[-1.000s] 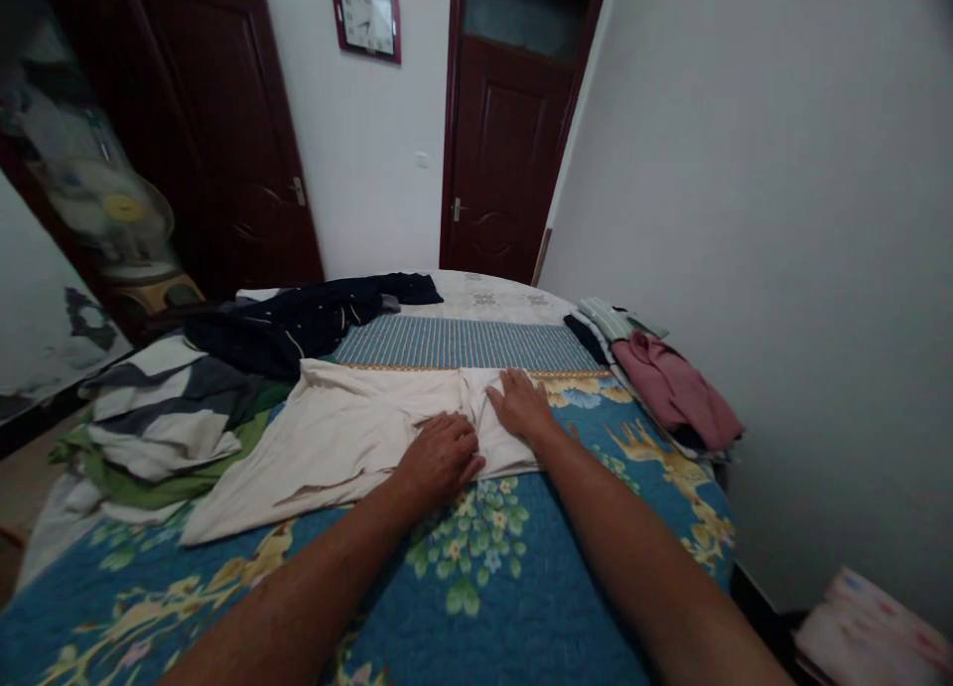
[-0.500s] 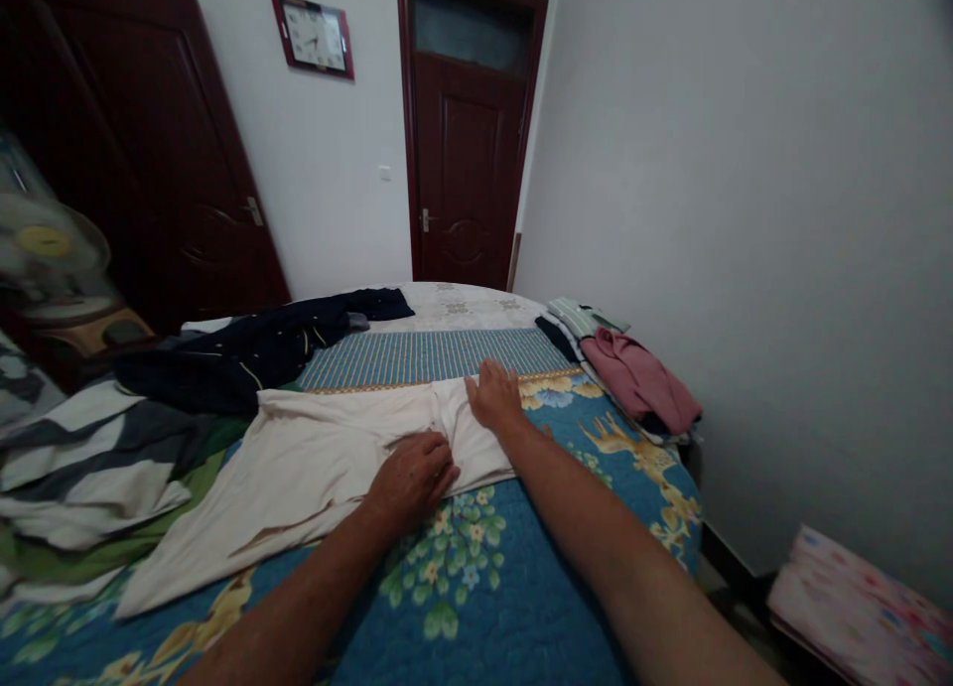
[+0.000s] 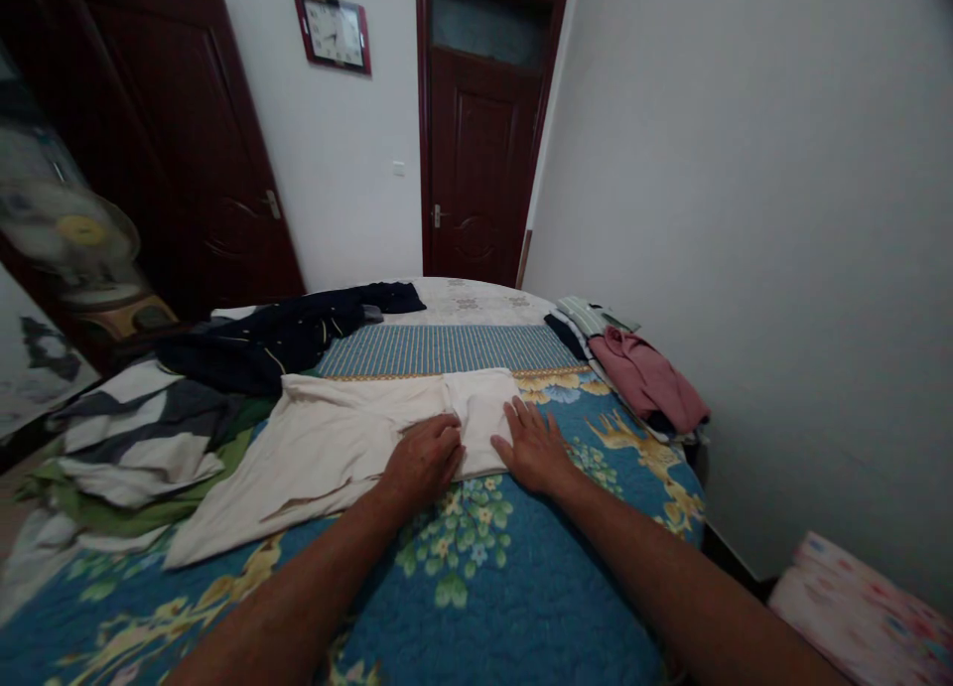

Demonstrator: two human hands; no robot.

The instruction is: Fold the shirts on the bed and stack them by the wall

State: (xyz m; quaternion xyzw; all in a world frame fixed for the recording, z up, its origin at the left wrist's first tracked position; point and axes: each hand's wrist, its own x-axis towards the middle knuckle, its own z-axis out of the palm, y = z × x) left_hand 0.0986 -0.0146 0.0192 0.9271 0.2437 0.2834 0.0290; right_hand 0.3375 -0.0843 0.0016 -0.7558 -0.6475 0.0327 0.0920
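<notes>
A cream garment (image 3: 335, 428) lies spread across the bed, its right end folded over into a flat layer and a sleeve-like corner pointing to the lower left. My left hand (image 3: 426, 455) rests on it by the fold's edge, fingers curled and pressed together on the fabric. Beside it, at the garment's right end, my right hand (image 3: 532, 446) lies flat with the fingers spread, touching the cloth and the quilt's edge. What the left fingertips pinch is partly hidden.
A blue flowered quilt (image 3: 566, 587) covers the bed. Dark navy clothing (image 3: 298, 334) and a striped grey-white garment (image 3: 141, 423) lie rumpled at left. A folded stack with a pink garment (image 3: 647, 383) sits at right by the wall. A fan (image 3: 78, 231) stands at far left.
My right hand has moved nearer and to the right along the folded end, its fingers now spread. The left hand stays at the fold. The view has shifted slightly.
</notes>
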